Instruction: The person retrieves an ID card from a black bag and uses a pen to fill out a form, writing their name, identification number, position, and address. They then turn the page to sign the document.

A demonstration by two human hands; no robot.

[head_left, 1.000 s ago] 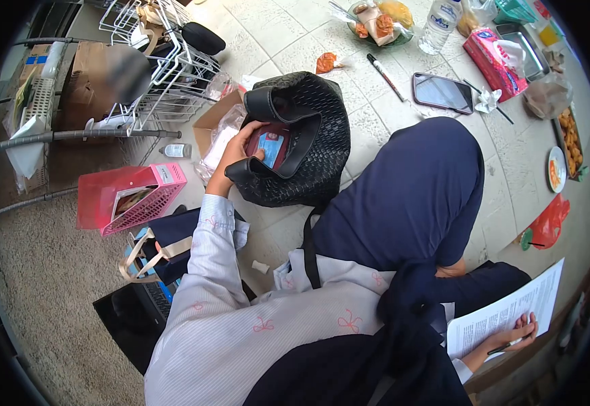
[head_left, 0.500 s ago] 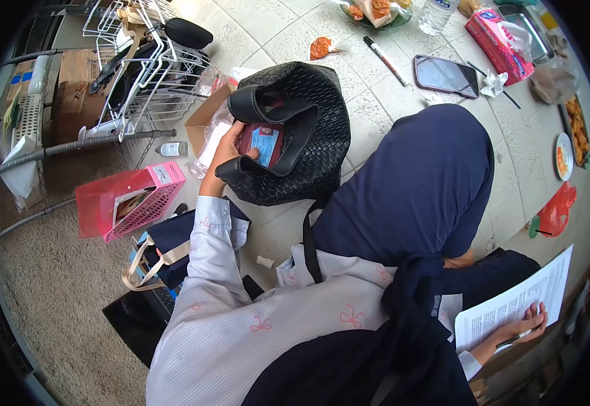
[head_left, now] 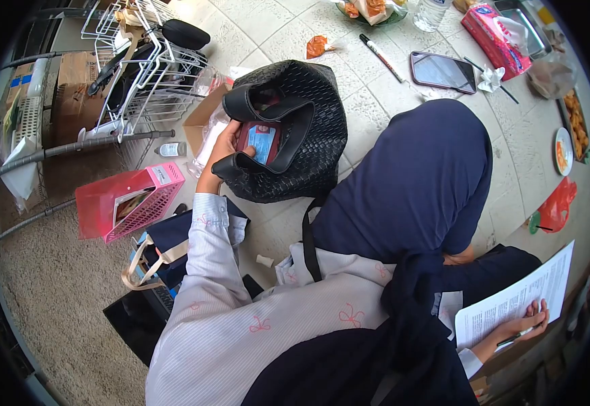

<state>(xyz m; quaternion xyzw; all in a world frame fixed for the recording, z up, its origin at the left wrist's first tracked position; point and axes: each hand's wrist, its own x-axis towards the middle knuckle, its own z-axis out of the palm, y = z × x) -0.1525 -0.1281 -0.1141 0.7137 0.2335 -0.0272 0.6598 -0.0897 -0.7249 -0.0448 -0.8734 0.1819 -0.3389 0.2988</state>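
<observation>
Little is changed since a second ago: the wallet is still pinched by the left hand, fingers closed on its edge, half inside the mouth of the bag at upper centre. The bag is hemmed at left by a box and a rack. Bare tiles are left open rightward, toward the phone. At lower right, a pen is gripped on paper by the right hand.

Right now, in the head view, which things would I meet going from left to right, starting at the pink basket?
pink basket → black bag → marker → phone → small plate
</observation>
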